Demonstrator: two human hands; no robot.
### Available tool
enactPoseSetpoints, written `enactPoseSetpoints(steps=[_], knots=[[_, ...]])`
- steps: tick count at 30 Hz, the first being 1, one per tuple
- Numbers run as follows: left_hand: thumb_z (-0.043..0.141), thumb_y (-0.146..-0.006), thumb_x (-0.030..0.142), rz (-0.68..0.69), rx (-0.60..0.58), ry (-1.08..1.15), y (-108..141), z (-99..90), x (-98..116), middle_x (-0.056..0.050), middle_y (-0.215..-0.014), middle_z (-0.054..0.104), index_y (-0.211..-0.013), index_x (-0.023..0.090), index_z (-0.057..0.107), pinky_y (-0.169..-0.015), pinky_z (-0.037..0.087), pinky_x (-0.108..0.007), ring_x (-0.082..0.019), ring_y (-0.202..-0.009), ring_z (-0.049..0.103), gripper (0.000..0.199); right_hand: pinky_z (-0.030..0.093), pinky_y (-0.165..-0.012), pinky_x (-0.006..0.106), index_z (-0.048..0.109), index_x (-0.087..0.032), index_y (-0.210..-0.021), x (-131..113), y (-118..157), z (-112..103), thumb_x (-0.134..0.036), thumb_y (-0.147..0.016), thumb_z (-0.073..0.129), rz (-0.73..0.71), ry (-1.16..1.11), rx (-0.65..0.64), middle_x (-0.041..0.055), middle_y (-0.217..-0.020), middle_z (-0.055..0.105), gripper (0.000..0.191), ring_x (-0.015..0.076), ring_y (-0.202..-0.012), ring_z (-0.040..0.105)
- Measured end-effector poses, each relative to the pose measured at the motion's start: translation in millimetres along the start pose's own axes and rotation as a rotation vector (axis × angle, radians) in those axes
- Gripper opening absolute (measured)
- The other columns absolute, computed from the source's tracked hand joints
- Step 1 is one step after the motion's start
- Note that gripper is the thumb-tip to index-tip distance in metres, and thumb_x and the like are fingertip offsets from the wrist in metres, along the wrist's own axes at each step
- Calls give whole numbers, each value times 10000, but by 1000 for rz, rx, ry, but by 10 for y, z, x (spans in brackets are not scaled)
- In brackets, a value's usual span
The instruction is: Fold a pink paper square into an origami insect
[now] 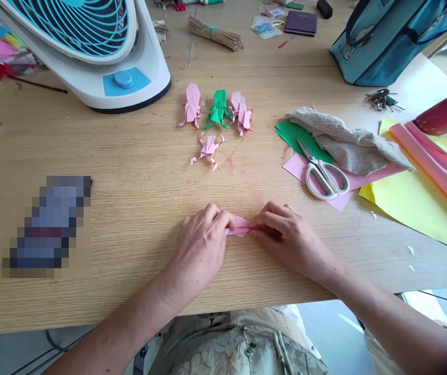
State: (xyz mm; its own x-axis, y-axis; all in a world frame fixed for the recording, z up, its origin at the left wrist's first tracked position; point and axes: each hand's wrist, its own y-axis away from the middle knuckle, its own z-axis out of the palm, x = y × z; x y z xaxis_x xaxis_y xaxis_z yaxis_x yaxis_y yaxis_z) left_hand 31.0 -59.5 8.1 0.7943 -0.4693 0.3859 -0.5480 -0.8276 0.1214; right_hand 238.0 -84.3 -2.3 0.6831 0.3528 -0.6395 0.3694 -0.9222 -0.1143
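Observation:
A small folded piece of pink paper (240, 225) is held between my hands, low over the front of the wooden table. My left hand (203, 239) pinches its left end, the fingertips covering part of it. At the right end, my right hand (289, 237) grips it between thumb and fingers. Beyond them stand folded paper frogs: a pink one (191, 107), a green one (219, 109) and another pink one (242, 112) in a row. Closer to me lies a smaller pink frog (208, 149) with its legs spread.
White-handled scissors (327, 179) lie on pink and green paper beside a grey cloth (350, 140). Yellow sheets (414, 198) spread along the right. A fan (129, 78) stands at back left, a blurred-out dark object (49, 226) at left, a blue bag (387, 49) at back right.

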Motion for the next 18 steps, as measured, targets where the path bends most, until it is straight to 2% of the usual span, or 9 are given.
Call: enactPoseSetpoints(steps=[7,18], knots=[[420,-956,100,3,12,4,-2,3,8,-38,-1003,606,-995,215,579,-767,427,-332,-200,-920,589,200,385,-728,275,685,-197,-884,-4,-22,-9,-95,-896,600,64,-36,-8,10,-799,600,133,141,-737,544],[451,-931,69,5,65,52,1,44,-10,-35,-956,613,-908,199,521,-782,439,-349,-206,-904,581,150,333,-690,289,627,-183,-812,-83,-67,32,-110,-848,607,121,68,-42,16,-810,570,84,146,-720,517]])
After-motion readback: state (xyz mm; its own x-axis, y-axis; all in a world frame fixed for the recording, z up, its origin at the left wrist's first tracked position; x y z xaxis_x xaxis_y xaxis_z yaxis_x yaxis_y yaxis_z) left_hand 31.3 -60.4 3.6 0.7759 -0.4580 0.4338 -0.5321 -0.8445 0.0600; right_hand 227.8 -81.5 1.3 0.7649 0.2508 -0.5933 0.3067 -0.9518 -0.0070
